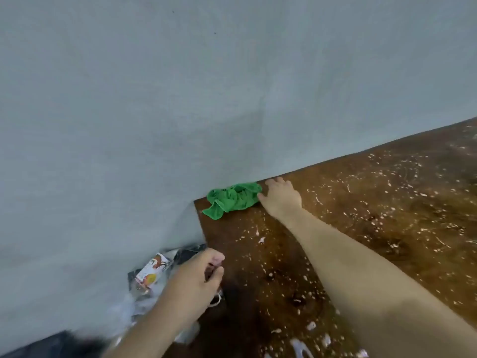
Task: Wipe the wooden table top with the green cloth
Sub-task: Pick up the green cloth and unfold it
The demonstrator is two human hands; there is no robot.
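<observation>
**Worktop inspection: cloth at far left corner**

Head view. Green cloth (233,198) lies crumpled on the far left corner of the worktop (361,215), close against the wall (154,99). Right hand (280,200) is stretched out flat, fingers straight and touching the cloth's right edge. Left hand (198,277) sits at the worktop's left edge, fingers curled (whether they grip anything cannot be told). White specks (260,240) are scattered over the brown surface. A printed packet (152,272) in clear plastic lies beside the left edge.
</observation>
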